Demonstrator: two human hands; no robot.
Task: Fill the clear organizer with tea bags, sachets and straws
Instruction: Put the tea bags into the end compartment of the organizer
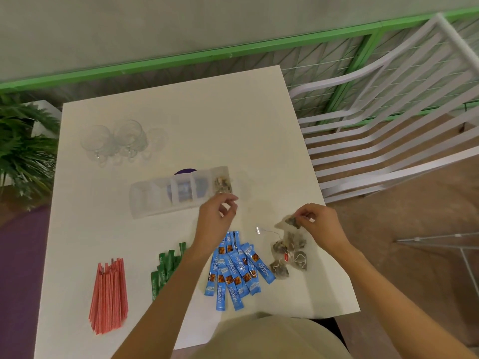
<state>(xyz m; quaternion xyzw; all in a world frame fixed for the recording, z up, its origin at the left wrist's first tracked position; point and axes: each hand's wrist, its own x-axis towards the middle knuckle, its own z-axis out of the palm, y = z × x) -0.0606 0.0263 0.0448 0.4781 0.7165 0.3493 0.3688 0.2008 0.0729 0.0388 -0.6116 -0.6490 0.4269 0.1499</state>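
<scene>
- My right hand [318, 225] pinches a tea bag [289, 222] above the tea bag pile [287, 252], near the counter's [181, 112] right edge
- The clear organizer [150, 203] lies up and left of it, long axis across the counter
- My left hand [216, 218] is nearer, fingers curled beside the right end compartment; I cannot tell if it holds anything
- That compartment has stowed tea bags [222, 183]; the middle ones show blue, contents unclear
</scene>
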